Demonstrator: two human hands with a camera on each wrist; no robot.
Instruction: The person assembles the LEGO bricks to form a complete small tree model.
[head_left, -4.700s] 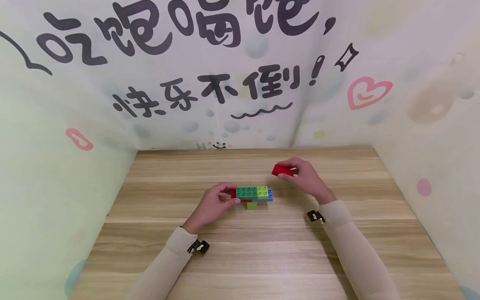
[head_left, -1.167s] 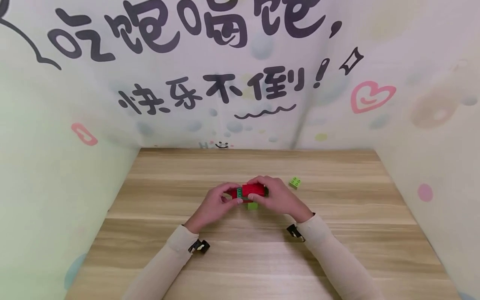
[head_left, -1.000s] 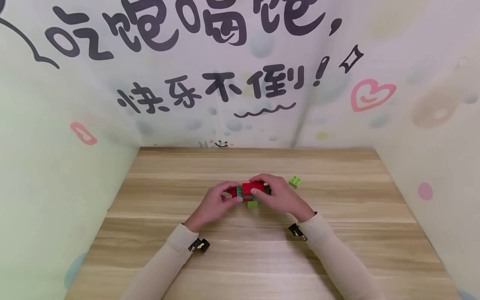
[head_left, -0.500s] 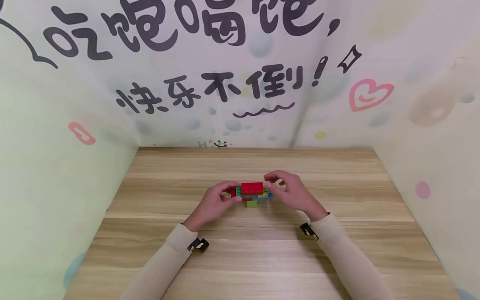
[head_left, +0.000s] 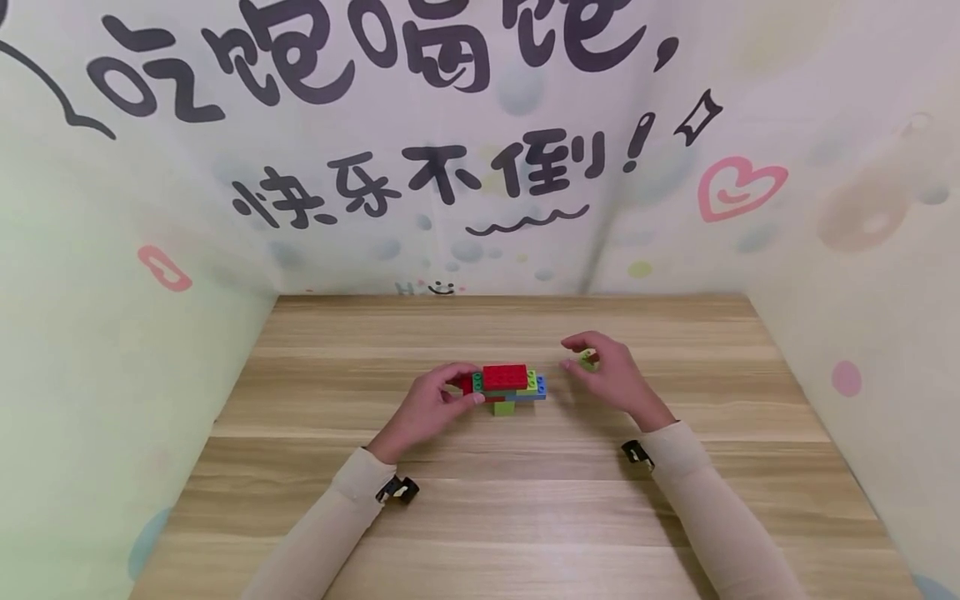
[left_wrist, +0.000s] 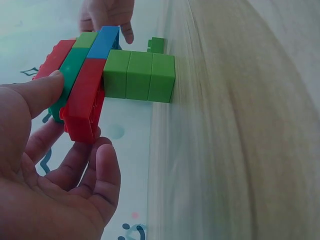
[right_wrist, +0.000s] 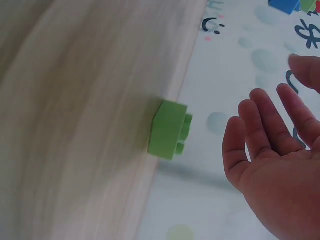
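My left hand (head_left: 420,412) pinches the left end of a toy brick structure, thumb on the dark green brick (left_wrist: 73,72) in the left wrist view. A red brick (head_left: 505,377) lies on top, over dark green and lime bricks. Below these is a layer with a red brick (left_wrist: 86,95) and a blue brick (left_wrist: 104,42), borne by a column of lime green bricks (left_wrist: 139,75). My right hand (head_left: 618,379) is over a loose lime green brick (right_wrist: 169,130) with its fingers apart, holding nothing. That brick stands on the table studs up, partly covered by the hand in the head view.
The wood-grain table (head_left: 480,517) meets a white back wall (head_left: 360,258) with dark lettering and printed drawings. Pale walls also stand at the left and right. A black wrist camera (head_left: 397,490) is strapped at the left cuff, another (head_left: 637,453) at the right.
My right hand has set the red brick on top of the structure, let go and moved right to the loose lime green brick. The left hand keeps its hold in place.
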